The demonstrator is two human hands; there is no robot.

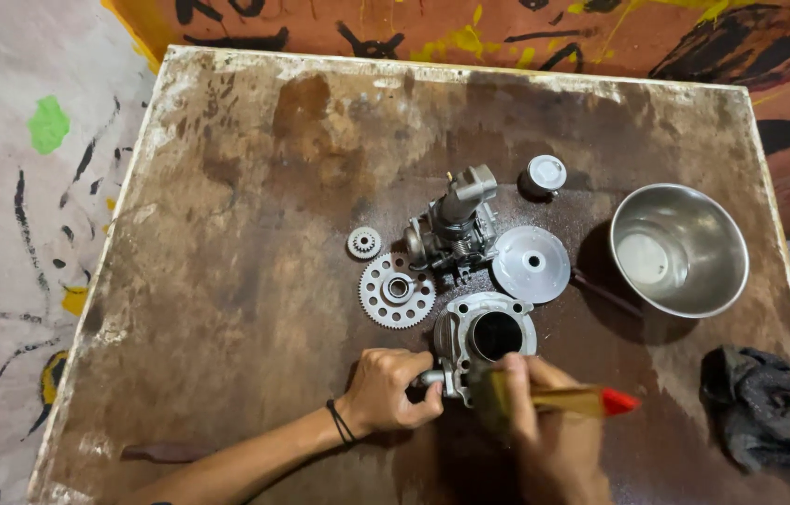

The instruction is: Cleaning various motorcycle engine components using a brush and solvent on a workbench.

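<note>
A grey metal engine cylinder with a round bore lies on the stained brown table. My left hand grips its near-left side. My right hand holds a paintbrush with a yellow handle and red tip, its bristle end against the cylinder's near edge. Just beyond lie a large toothed gear, a small gear, a carburettor-like metal part, a round metal disc and a small piston-like cap.
A steel bowl stands at the right. A dark crumpled rag lies near the right front corner. A dark flat tool lies at the front left edge. Painted cloth covers the floor around.
</note>
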